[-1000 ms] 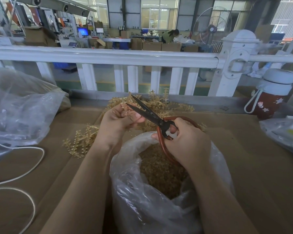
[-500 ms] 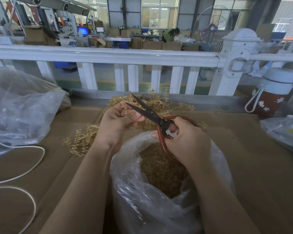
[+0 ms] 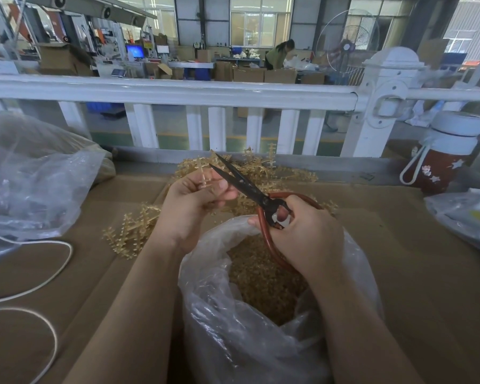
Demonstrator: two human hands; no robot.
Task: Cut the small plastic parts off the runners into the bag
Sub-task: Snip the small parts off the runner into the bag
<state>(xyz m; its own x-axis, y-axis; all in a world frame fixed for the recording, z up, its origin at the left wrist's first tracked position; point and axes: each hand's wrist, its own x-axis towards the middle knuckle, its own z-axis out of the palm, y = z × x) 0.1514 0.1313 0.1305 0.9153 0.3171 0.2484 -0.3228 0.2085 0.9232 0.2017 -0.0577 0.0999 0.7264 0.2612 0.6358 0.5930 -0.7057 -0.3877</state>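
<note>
Item: left hand [image 3: 194, 195]. We pinch one small runner [image 3: 204, 177] between thumb and curled fingers, upright, its stub of parts raised toward the blades. Purpose, as we judge it: to present the part to the cut while keeping our fingers behind the edge.

Item: right hand [image 3: 302, 231]. We grip the scissors [image 3: 250, 187], fingers curled through the red-brown loops, blades parted in a narrow V and pointing up and away to the left, just beside the runner.

Item: bag [image 3: 233, 342]. Clear plastic, mouth open directly beneath both hands, already well filled with cut parts [image 3: 261, 273]. Placement, we judge, lets severed pieces drop straight in.

Item: pile of uncut runners [image 3: 261, 173]. Heaped on the cardboard-covered table [image 3: 427, 273] beyond the hands, with a smaller cluster [image 3: 130, 234] near the left wrist; within reach for the next pick.

Change against half a second ago: the blades stand at much the same narrow opening, the left hand's hold on the runner looks unchanged, and both hands sit at the same place above the bag.
</note>
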